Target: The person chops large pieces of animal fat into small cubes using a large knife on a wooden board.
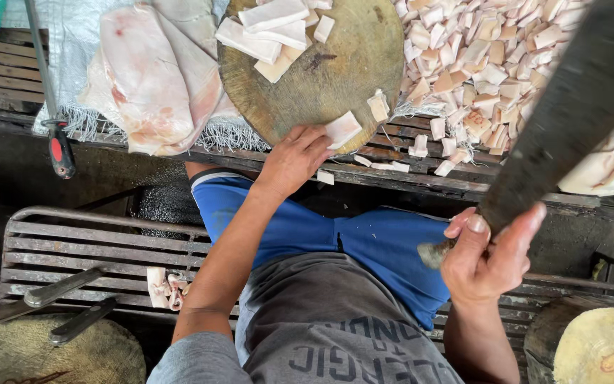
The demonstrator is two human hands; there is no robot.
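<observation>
Cleaver raised over a chopping block, the other hand at the block's near edge

The right hand (488, 259) was closed around the handle of a large dark cleaver (570, 107), blade lifted high and blurred, while the left hand (294, 158) lay with fingers curled loosely on a pale slab of meat (342, 129) at the near rim of the round wooden chopping block (335, 64). That slab sat right at the block's edge, so a downward cut could have landed too close to the fingers, or knocked the piece off onto the person's blue shorts (300, 227). More strips of meat (268, 32) waited on the far side of the block, and a heap of cut cubes (477, 57) lay beside it on the table (421, 181), some near its edge and likely to drop.
</observation>
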